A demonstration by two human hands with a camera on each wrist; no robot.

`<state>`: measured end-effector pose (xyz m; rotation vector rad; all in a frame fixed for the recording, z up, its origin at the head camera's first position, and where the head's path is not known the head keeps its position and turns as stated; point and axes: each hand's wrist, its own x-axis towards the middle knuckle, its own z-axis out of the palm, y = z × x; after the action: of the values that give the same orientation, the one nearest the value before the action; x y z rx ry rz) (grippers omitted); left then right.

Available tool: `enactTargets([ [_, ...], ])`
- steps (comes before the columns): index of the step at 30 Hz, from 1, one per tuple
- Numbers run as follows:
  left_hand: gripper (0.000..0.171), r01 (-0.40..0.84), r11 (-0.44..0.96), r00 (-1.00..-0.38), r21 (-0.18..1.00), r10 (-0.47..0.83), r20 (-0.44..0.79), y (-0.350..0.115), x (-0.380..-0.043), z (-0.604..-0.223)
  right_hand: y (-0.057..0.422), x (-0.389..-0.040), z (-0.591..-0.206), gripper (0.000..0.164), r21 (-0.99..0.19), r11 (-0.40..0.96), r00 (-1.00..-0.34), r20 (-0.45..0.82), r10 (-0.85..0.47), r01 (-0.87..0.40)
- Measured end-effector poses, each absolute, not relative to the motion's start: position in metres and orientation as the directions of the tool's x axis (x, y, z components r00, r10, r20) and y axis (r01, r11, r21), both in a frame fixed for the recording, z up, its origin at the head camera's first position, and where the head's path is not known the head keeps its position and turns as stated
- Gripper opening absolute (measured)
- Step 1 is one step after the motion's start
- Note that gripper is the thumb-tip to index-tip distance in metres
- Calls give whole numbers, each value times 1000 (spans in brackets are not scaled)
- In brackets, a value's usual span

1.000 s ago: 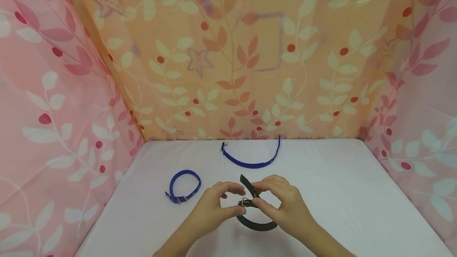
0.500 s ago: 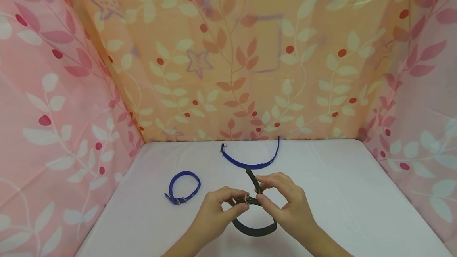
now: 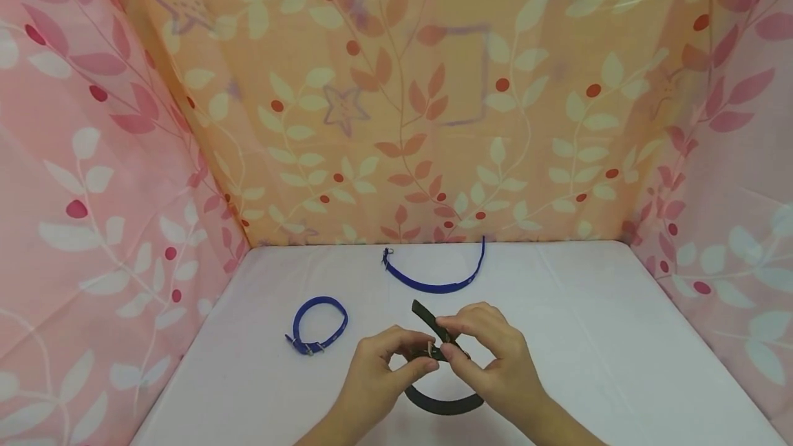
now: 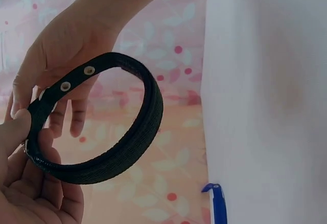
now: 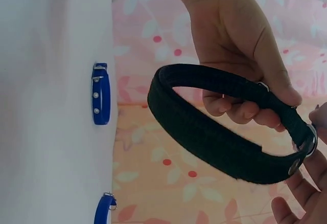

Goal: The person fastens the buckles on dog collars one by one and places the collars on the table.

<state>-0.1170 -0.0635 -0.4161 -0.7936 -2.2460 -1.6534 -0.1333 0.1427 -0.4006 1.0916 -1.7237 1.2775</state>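
Observation:
Both hands hold a dark green, nearly black buckle collar (image 3: 445, 406) above the near part of the table, its loop hanging below the fingers. My left hand (image 3: 379, 370) pinches it at the metal buckle (image 3: 430, 348). Just to the right, my right hand (image 3: 495, 349) pinches the strap between thumb and fingers, and the strap's free end (image 3: 424, 312) sticks up to the upper left. Metal eyelets (image 4: 65, 86) show along the strap in the left wrist view. From the right wrist, a silver ring (image 5: 311, 139) shows close to the right fingertips.
A blue collar (image 3: 322, 300) lies buckled into a loop on the white table (image 3: 595, 336), left of the hands. Another blue collar (image 3: 436, 288) lies unfastened in a curve near the back edge. Flower-patterned cloth (image 3: 403, 102) walls the table at the back and sides.
The left fingers have closed in over the buckle, and the strap's free end has swung up, then back down to the left. Both blue collars lie where they were.

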Motion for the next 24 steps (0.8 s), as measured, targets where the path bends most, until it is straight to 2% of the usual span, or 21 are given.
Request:
enactTargets([
  [5,18,656,173,-736,735,362,572,-61,-116,-418,142,-133,-402,26,-337,196,-375,901,-216,-921],
  [13,19,713,195,-690,674,366,624,-64,-119,-417,144,-136,-398,20,-301,179,-338,912,-231,-937],
  [16,18,692,220,-715,688,341,610,-67,-121,-414,149,-138,-397,25,-308,195,-349,905,-242,-931],
  [22,18,525,211,-837,825,302,456,-73,-123,-410,156,-141,-398,45,-379,205,-425,859,-285,-902],
  [24,19,479,192,-859,856,300,414,-73,-123,-409,158,-141,-398,43,-390,187,-431,851,-299,-902],
])
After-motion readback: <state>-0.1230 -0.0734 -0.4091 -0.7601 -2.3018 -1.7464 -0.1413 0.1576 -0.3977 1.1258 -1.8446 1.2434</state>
